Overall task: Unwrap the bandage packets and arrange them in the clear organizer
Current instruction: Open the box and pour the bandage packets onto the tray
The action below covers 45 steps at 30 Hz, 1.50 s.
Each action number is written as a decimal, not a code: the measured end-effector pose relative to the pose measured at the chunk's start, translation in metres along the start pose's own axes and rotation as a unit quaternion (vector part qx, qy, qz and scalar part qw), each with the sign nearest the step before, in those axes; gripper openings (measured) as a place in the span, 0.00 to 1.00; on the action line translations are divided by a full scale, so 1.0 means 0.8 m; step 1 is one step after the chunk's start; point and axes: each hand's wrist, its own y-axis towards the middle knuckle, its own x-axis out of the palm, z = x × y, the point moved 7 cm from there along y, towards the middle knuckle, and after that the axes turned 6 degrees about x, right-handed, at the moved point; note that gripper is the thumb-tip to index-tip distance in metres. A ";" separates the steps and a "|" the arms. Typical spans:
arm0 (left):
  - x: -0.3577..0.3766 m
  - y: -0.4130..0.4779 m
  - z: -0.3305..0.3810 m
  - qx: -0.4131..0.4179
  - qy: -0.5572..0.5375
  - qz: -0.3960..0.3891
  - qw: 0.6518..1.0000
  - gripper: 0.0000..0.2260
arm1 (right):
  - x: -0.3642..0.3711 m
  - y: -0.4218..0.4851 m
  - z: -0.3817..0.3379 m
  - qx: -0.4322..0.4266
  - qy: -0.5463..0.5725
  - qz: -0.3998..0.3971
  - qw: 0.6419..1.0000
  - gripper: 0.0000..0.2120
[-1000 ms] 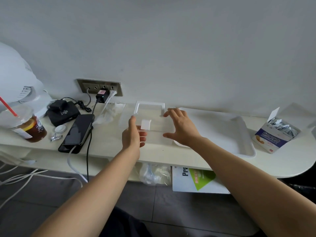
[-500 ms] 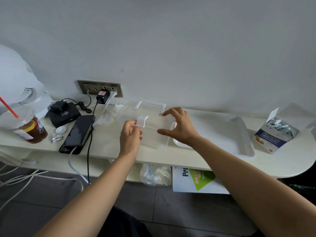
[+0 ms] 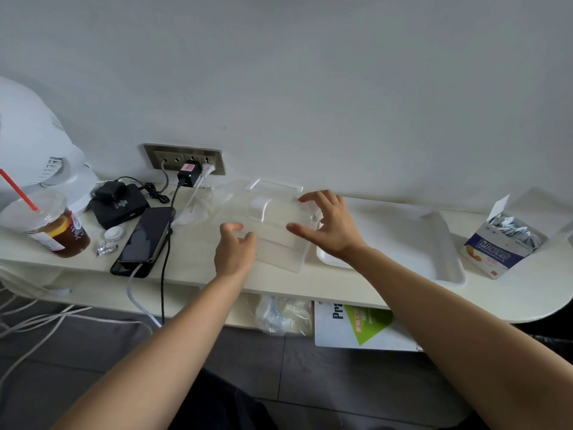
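The clear organizer [image 3: 280,249] lies on the cream shelf in front of me. Its transparent lid with a white latch [image 3: 259,208] is tilted up towards the wall. My left hand [image 3: 234,254] is at the organizer's near left corner, and its thumb and fingers close on the clear front edge. My right hand [image 3: 330,226] grips the organizer's right side between a spread thumb and fingers. The open blue and white bandage box [image 3: 496,246] stands at the far right with several silvery packets showing in its top.
A white tray [image 3: 434,262] lies between the organizer and the bandage box. To the left are a black phone [image 3: 145,234] on a cable, a black box, a cup of iced tea [image 3: 54,231] and a wall socket. Bags and a booklet sit on the lower shelf.
My left hand let go of the white latch and dropped to the organizer's near edge. The lid has swung up and back. My right hand stayed on the right side.
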 end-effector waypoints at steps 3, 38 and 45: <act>-0.002 -0.001 -0.004 0.000 0.005 -0.006 1.000 0.11 | -0.016 0.013 -0.001 0.092 0.059 0.026 0.994 0.29; 0.054 -0.067 0.089 0.276 0.160 -0.030 0.947 0.04 | -0.039 -0.021 0.065 0.298 0.170 -0.131 0.930 0.15; 0.192 -0.105 0.123 0.310 0.155 -0.180 0.921 0.07 | -0.184 -0.078 0.151 0.319 0.059 0.052 0.945 0.13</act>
